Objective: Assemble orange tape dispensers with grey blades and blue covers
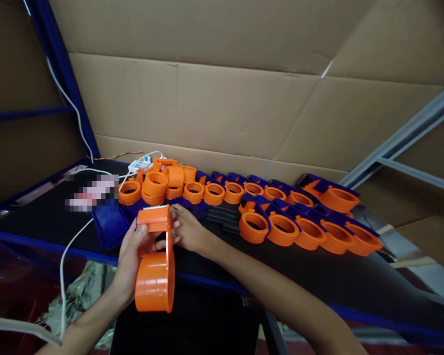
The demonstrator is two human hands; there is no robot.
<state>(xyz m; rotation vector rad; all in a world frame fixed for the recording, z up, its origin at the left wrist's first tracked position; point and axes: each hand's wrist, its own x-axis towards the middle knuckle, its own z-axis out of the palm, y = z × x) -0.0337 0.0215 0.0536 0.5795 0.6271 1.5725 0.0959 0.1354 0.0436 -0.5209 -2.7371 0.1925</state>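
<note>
Left hand [130, 254]: was closed on an orange tape dispenser [153, 280], near its toothed blade [153, 207].
Right hand [188, 230]: was curled beside it; grip could not be determined.

Cardboard [207, 103] backs a black table [336, 281]

Brown sheets, creased and seamed, wall in the back. A blue post [62, 64] slants at left, joined by a blue rail [29, 113]; a grey beam [403, 139] and a thinner strut [418, 174] cross at right. Blue edging [370, 318] fronts the table. The light is dim, the left side shadowed.
</note>
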